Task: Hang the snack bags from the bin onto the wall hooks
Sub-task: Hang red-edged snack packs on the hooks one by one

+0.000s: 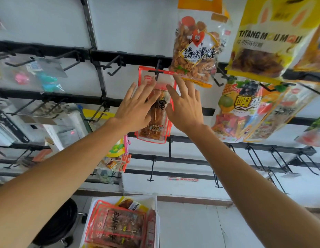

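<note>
left hand point(136, 110): raised to the wall, fingers straight and spread, fingertips flat on the front of the red-edged bag, gripping nothing.
right hand point(185, 108): raised just beside the left, fingers straight and fanned, index tip at the bag's upper right corner, thumb lying over the bag's front, no pinch visible.
red-edged bag point(152, 134): clear pouch of brown skewered snack, hanging upright on the wall hook, between both hands.
wall hook point(156, 73): black, crossbar tip showing in front of the bag's top strip.
bin point(94, 204): white, low in view under the arms, well apart from the hands.
bags in bin point(119, 226): more red-edged pouches, lying flat and stacked.
orange crisp bag point(195, 51): hanging just up-right of the red-edged bag, near the right index tip.
empty hooks point(114, 66): black, on the rail to the left.
</note>
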